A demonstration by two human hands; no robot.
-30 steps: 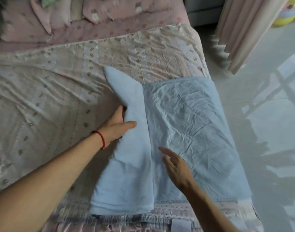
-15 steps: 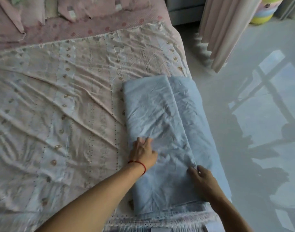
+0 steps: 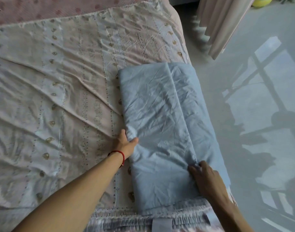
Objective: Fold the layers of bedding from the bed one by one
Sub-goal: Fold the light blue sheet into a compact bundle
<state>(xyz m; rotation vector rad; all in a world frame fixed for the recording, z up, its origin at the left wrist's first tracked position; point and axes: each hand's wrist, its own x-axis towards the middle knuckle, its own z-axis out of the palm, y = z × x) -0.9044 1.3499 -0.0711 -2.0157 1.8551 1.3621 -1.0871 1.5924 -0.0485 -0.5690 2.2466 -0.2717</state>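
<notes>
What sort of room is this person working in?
Most likely a home bedroom: a bed with a wrinkled cream patterned bedspread, a folded pale blue blanket on it, and pinkish pleated curtains hanging to a glossy floor.

home bedroom: bed (image 3: pixel 76 97) with patterned sheet, pink curtain (image 3: pixel 217 22), tiled floor (image 3: pixel 260 148) beside it

Open reach lies over the wrinkled cream patterned bedspread (image 3: pixel 56 91), left of the folded pale-blue quilt (image 3: pixel 160 114), bounded at the far end by the pink dotted sheet (image 3: pixel 59 9). The quilt's left edge is taken by the left hand (image 3: pixel 125 143), its overlapping fold edge by the right hand (image 3: pixel 205 178). Right of the bed, bare grey glossy floor (image 3: pixel 260 101); the pleated pink curtain (image 3: pixel 218 22) hangs beyond the bed's far right corner
</notes>
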